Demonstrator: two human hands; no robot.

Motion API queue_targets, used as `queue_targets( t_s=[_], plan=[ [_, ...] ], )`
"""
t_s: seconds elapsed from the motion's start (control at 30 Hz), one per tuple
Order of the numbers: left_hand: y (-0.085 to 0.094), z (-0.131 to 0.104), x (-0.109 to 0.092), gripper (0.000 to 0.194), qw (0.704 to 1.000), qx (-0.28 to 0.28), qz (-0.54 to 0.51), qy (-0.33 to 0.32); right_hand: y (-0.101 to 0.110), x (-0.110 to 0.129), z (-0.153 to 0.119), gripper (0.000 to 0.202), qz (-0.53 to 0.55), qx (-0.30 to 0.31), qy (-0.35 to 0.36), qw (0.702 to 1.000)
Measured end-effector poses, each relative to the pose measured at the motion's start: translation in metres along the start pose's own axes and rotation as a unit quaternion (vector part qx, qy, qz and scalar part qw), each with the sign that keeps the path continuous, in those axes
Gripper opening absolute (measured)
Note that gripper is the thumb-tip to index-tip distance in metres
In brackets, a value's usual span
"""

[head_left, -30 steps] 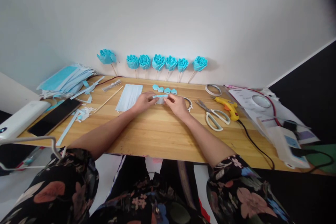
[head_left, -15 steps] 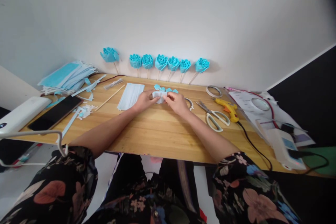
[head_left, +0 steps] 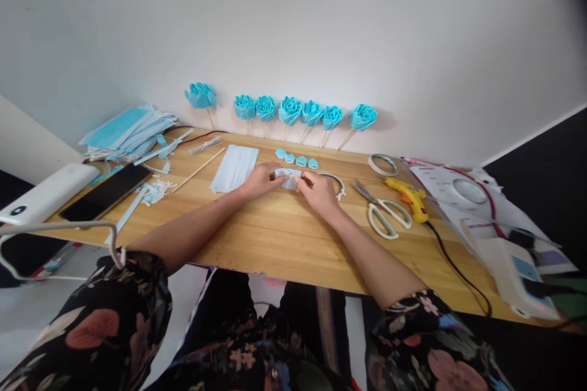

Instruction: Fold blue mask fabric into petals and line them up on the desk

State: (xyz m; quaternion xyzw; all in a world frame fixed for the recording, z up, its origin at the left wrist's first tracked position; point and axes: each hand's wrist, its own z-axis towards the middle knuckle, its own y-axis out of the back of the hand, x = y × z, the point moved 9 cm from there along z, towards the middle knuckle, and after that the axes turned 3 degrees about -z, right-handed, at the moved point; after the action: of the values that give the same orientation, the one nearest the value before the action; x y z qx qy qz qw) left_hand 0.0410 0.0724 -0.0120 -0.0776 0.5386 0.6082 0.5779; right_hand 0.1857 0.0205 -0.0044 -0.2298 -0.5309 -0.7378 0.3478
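Between my two hands is a small pale-blue piece of mask fabric point(head_left: 288, 179), held just above the wooden table. My left hand point(head_left: 261, 181) pinches its left end with thumb and fingers. At its right end my right hand point(head_left: 317, 190) grips it the same way. Just beyond my fingers lie several small folded blue petals point(head_left: 301, 161) in a row. A flattened pale mask sheet point(head_left: 235, 168) rests left of my left hand. Beside my right hand is a white loop of tape or cord point(head_left: 338, 182), partly hidden by the hand.
Several blue fabric roses point(head_left: 290, 110) on sticks lean against the wall. At right are scissors point(head_left: 380, 209), a tape roll point(head_left: 383, 164) and a yellow glue gun point(head_left: 413, 198) with its cord. Stacked masks point(head_left: 128, 129), a phone point(head_left: 106, 192) and a white power bank point(head_left: 50, 190) occupy the left.
The view has shifted, so the table's things appear slightly to the right. Both hands still hold the fabric piece, now a little nearer to me and clear of the petals.
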Motion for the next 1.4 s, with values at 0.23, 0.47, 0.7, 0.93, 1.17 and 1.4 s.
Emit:
queue_targets(
  t_s=[0.23, 0.47, 0.7, 0.93, 1.17, 1.4],
  plan=[
    [0.004, -0.001, -0.007, 0.033, 0.999, 0.003, -0.041, -0.009, 0.002, -0.003, -0.001, 0.029, 0.014, -0.010, -0.001, 1.000],
    [0.005, -0.002, -0.001, 0.027, 0.999, 0.006, -0.018, 0.031, -0.008, -0.006, -0.002, 0.023, 0.015, 0.021, -0.004, 1.000],
    [0.004, -0.002, 0.000, 0.024, 1.000, 0.004, 0.007, 0.027, -0.010, -0.005, -0.002, 0.027, 0.028, 0.017, 0.009, 0.999],
    [0.006, -0.003, -0.002, 0.026, 0.999, -0.007, -0.022, 0.023, -0.011, -0.007, -0.002, 0.028, 0.032, 0.020, 0.005, 0.999],
    [0.013, -0.005, -0.018, 0.031, 0.995, -0.022, -0.097, 0.011, -0.004, -0.002, -0.004, 0.027, 0.064, -0.010, 0.016, 0.998],
    [0.002, -0.004, -0.006, 0.037, 0.995, 0.029, -0.089, 0.045, -0.008, -0.002, -0.002, 0.024, 0.039, 0.018, 0.026, 0.999]
  ],
)
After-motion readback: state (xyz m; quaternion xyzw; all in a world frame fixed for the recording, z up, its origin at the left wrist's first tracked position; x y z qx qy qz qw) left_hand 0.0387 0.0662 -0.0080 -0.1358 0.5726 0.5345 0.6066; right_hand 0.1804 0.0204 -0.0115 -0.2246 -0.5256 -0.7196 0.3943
